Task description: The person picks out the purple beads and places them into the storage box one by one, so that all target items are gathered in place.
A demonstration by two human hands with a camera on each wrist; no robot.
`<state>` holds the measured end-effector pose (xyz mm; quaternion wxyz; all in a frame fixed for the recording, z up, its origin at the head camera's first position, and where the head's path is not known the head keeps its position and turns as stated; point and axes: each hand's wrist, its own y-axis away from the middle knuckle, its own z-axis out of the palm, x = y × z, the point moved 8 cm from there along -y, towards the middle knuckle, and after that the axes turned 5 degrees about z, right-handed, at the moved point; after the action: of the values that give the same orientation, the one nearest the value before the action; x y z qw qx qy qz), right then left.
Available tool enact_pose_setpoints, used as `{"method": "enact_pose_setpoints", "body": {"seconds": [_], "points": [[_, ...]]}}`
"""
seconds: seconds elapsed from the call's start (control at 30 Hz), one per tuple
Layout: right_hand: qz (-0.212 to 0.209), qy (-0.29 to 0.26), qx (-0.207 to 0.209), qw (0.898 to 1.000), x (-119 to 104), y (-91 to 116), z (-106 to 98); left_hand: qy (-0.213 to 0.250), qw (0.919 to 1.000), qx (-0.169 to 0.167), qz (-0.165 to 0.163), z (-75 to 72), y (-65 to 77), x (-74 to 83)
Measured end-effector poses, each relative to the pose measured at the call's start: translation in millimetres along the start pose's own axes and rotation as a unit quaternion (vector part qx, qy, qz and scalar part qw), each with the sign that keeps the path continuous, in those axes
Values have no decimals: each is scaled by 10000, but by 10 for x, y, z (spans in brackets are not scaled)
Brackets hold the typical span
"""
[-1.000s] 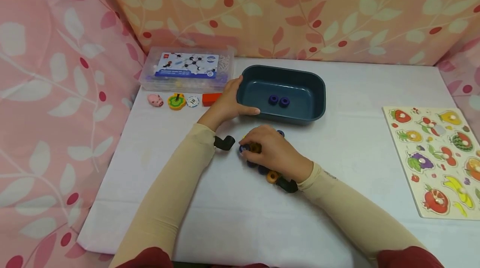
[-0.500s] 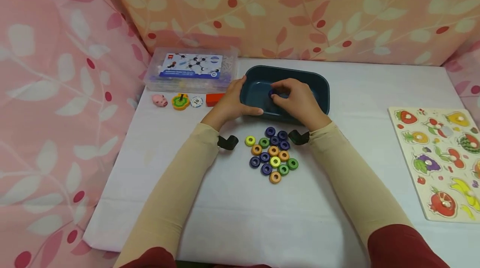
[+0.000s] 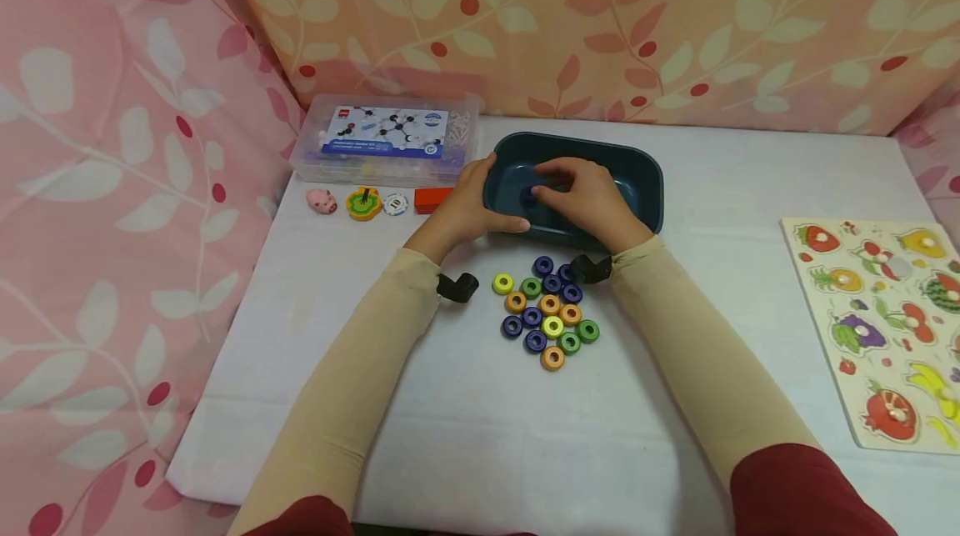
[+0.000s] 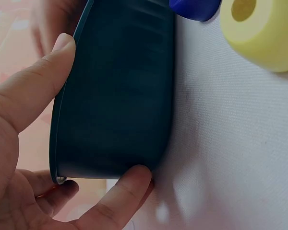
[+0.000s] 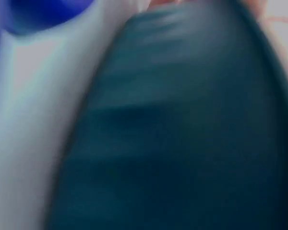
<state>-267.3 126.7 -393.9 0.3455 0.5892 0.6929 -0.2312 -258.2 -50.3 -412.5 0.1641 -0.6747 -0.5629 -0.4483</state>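
Observation:
A dark teal plastic tub stands at the middle back of the white table. My left hand grips its left end; in the left wrist view the thumb lies over the rim and fingers wrap the end wall. My right hand reaches inside over the front wall, thumb and index finger spread apart. A purple ring bead lies on the tub floor at the thumb tip. The right palm hides part of the floor. Several purple, orange, green and yellow ring beads lie clustered in front of the tub.
Left of the tub are a clear lidded kit box, a pink pig figure, a tree-shaped piece, a white number token and a red block. A wooden fruit puzzle board lies at right.
My right hand has lifted a purple bead from the cluster, carried it into the tub and moved left there, its fingers parting from the bead. The left hand keeps its grip.

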Motion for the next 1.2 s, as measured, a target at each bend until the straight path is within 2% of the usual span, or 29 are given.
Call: {"method": "enact_pose_setpoints", "body": {"seconds": [0.13,0.23,0.33,0.4,0.5,0.57,0.67,0.93,1.07,1.2], "points": [[-126,-794,516,9954,-99,381,-84,94,9999,49,-28,-22,28,-27],[-549,-1133,573,9904,-233,737,-16,92,9999,83,-51,-54,40,-36],[-1123,-1053,107,9880,-371,1035,195,26,10000,87,-27,-84,48,-26],[-1489,-622,-328,9863,-402,1155,382,-39,9999,101,-2,-96,49,-15],[-1919,110,-914,9771,-423,1294,618,-104,9999,104,15,-92,37,-6],[-2085,554,-1100,9702,-406,1346,712,-120,9999,95,15,-79,26,-5],[-2150,877,-1222,9650,-366,1373,789,-115,9999,74,12,-58,16,-5],[-2366,1137,-1195,9575,-368,1387,842,-137,9999,57,33,-33,9,-2],[-2479,842,-1175,9579,-439,1376,741,-127,9999,18,62,-15,8,5],[-2319,358,-864,9682,-479,1262,426,-49,10000,-19,59,6,-3,4]]}}
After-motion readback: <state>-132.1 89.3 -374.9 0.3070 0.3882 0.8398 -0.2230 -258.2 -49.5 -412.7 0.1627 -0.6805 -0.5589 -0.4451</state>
